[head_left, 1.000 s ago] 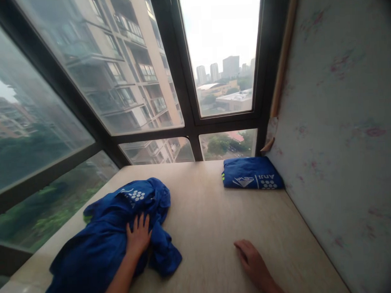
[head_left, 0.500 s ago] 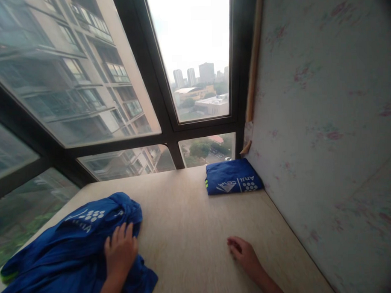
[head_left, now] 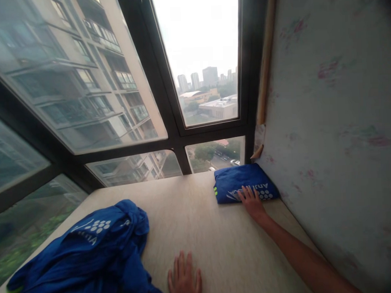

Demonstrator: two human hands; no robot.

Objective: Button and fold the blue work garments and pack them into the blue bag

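A crumpled blue garment (head_left: pixel 90 261) with white print and a bright green edge lies at the left of the pale surface. Against the wall at the back right rests a folded blue garment (head_left: pixel 238 177), with white lettering and green stripes at its left edge. My right hand (head_left: pixel 253 205) reaches to its front edge, fingers spread over the lettering. My left hand (head_left: pixel 184 278) is open, palm down on or just above the surface, to the right of the crumpled garment, and holds nothing.
The pale wooden surface (head_left: pixel 198 223) ends at dark window frames (head_left: pixel 178 143) at the back and left. A floral-patterned wall (head_left: pixel 327 159) borders it on the right. Buildings show through the glass.
My left hand has left the crumpled garment and moved right to the bare surface. My right hand has moved forward to the folded garment and its fingers have spread. The view has shifted slightly.
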